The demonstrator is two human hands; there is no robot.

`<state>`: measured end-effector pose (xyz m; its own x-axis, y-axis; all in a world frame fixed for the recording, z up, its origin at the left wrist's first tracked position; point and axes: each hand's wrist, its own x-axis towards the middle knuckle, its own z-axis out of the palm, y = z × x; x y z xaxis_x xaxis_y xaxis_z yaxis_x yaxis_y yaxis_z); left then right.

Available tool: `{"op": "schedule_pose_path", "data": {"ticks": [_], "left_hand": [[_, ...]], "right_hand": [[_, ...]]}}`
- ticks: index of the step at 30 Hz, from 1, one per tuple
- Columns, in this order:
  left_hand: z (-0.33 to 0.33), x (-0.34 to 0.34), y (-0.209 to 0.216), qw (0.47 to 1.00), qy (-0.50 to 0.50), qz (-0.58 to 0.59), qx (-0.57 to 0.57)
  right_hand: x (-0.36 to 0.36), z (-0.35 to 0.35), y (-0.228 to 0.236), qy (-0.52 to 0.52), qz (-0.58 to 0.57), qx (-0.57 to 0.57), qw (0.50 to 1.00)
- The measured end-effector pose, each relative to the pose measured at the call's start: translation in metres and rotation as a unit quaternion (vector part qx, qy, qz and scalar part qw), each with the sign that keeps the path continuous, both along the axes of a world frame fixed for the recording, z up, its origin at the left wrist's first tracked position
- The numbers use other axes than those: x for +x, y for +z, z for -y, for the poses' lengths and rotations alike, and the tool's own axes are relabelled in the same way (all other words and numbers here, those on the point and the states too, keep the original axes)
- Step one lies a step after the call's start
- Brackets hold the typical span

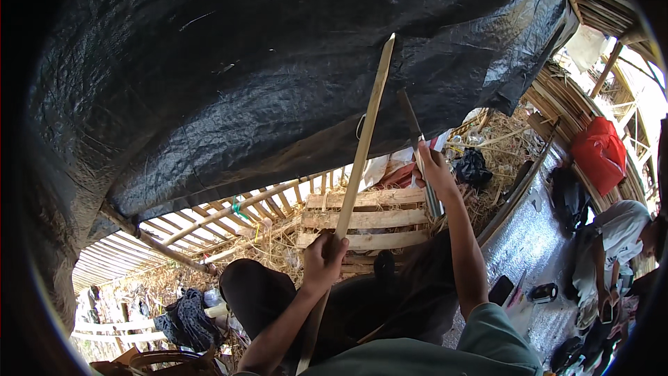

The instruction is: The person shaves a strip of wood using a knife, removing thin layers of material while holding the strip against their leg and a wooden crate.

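Observation:
My left hand (322,262) grips a long, thin bamboo strip (364,141) near its lower part. The strip stands almost upright and its pointed tip reaches up in front of a black plastic tarp (264,69). My right hand (436,170) is raised to the right of the strip and holds a long knife (412,120) by the handle, blade pointing up. The blade sits a short way from the strip, not touching it. My knee in dark trousers (254,292) lies below the left hand.
A wooden pallet (369,219) lies on straw behind the hands. A bamboo lattice (209,226) runs under the tarp at left. At right, a seated person in a grey shirt (619,244) looks at a phone; a red bag (600,153) and dark bags lie nearby.

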<state>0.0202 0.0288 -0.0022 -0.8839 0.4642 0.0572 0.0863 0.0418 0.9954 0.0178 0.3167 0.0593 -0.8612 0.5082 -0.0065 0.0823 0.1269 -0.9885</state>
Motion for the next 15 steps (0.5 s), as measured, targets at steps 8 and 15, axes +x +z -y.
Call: {"op": "schedule_pose_path", "data": {"ticks": [8, 15], "left_hand": [[-0.001, -0.001, 0.013, 0.998, -0.036, 0.042, 0.007], [0.004, -0.006, 0.006, 0.999, -0.026, 0.021, -0.029]], "right_hand": [[-0.004, 0.024, 0.008, 0.065, -0.016, 0.062, 0.996], [-0.004, 0.052, -0.007, 0.130, 0.010, 0.473, 0.871]]}}
